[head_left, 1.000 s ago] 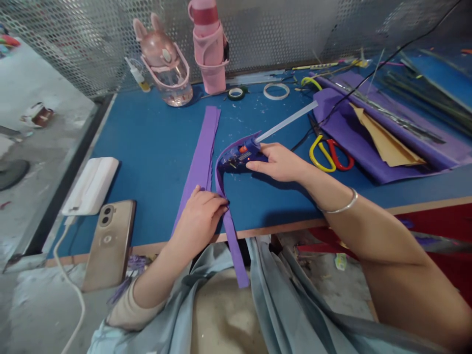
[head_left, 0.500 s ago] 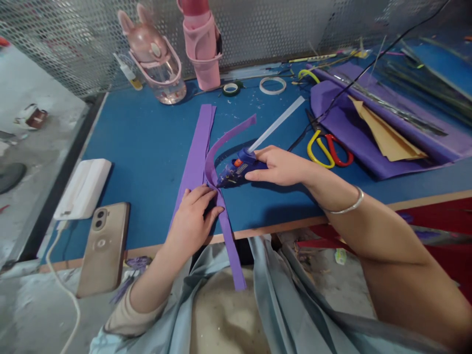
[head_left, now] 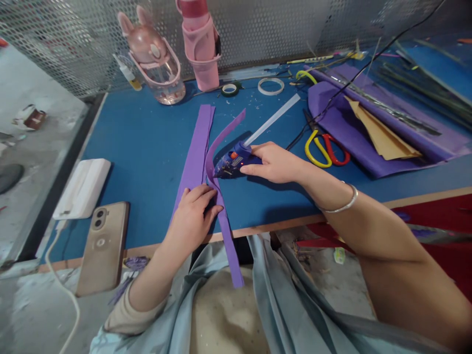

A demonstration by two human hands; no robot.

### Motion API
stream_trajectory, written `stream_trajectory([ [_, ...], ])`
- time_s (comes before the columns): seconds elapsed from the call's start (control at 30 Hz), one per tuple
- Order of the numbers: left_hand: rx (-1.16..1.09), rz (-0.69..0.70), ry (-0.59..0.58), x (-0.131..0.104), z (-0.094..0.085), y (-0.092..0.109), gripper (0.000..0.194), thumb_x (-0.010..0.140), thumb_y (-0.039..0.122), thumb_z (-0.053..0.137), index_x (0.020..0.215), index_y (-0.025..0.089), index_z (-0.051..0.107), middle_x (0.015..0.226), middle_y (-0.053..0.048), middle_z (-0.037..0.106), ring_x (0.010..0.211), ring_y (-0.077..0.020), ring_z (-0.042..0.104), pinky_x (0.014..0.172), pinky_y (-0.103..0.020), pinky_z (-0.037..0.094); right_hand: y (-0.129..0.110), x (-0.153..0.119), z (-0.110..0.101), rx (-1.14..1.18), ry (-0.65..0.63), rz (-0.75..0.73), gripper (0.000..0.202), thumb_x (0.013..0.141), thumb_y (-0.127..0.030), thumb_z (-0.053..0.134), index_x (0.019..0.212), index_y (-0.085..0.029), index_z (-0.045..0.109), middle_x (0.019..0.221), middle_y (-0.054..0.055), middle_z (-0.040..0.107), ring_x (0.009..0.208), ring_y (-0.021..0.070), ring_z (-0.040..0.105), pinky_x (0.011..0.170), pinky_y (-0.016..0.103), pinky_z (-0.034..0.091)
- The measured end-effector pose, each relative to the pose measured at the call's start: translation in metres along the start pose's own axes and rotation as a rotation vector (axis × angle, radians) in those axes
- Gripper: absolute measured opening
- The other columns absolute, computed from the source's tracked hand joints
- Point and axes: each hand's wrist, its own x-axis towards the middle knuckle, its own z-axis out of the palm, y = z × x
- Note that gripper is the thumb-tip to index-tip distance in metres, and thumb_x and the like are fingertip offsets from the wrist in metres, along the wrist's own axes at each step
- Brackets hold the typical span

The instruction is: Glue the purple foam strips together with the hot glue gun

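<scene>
My right hand [head_left: 275, 162] is wrapped round a dark blue glue gun [head_left: 235, 161] with a long white glue stick out of its back. The gun's tip touches or nearly touches a narrow purple strip [head_left: 229, 241], whose upper part curls up and to the right. With fingers and thumb, my left hand [head_left: 195, 209] pinches that strip near the table's front edge; its lower end hangs over the edge. Wider purple strips [head_left: 195, 147] lie flat to the left, partly under my left hand.
Scissors [head_left: 326, 147], purple sheets [head_left: 342, 132] and a black cable lie to the right. Two bottles [head_left: 201, 49], tape rolls [head_left: 271, 86] and a mesh panel line the back. A phone [head_left: 103, 248] and a white power bank [head_left: 83, 188] are at the left edge.
My right hand and the glue gun have moved slightly up and left along the strip. The strip's curled upper end has shifted left. My left hand has hardly moved.
</scene>
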Motion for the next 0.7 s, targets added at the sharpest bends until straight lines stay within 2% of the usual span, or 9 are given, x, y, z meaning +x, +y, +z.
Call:
stream_trajectory([
  [0.27,0.02,0.0,-0.052,0.003,-0.004,0.003,0.032,0.093,0.032,0.052,0.119,0.016,0.061,0.13,-0.015,0.06,0.121,-0.0283,0.057,0.11,-0.053,0.036,-0.001,0.003,0.005,-0.031,0.054,0.047,0.036,0.086,-0.031,0.057,0.116,-0.016,0.068,0.116,0.009,0.071,0.106,0.0259,0.065,0.095,0.037,0.046],
  [0.47,0.108,-0.018,-0.155,0.007,-0.006,0.008,0.039,0.095,0.028,0.047,0.132,0.017,0.053,0.142,-0.014,0.052,0.135,-0.03,0.044,0.108,-0.056,0.037,0.004,0.007,0.009,-0.075,0.105,0.038,0.04,0.087,-0.033,0.054,0.122,-0.016,0.065,0.123,0.008,0.068,0.113,0.0255,0.062,0.098,0.037,0.045],
  [0.6,0.203,-0.033,-0.207,0.011,-0.01,0.012,0.047,0.095,0.029,0.047,0.14,0.019,0.046,0.151,-0.011,0.043,0.14,-0.0288,0.039,0.11,-0.056,0.036,0.015,0.004,-0.001,-0.112,0.214,0.048,0.044,0.088,-0.039,0.052,0.123,-0.016,0.063,0.121,0.009,0.068,0.11,0.0275,0.062,0.097,0.04,0.045],
  [0.7,0.23,-0.034,-0.208,0.016,-0.015,0.012,0.048,0.094,0.031,0.049,0.141,0.021,0.046,0.15,-0.009,0.043,0.139,-0.0276,0.04,0.11,-0.054,0.036,0.026,-0.002,-0.015,-0.212,0.316,0.121,0.048,0.087,-0.043,0.053,0.127,-0.017,0.059,0.122,0.01,0.065,0.113,0.0316,0.059,0.097,0.044,0.045],
])
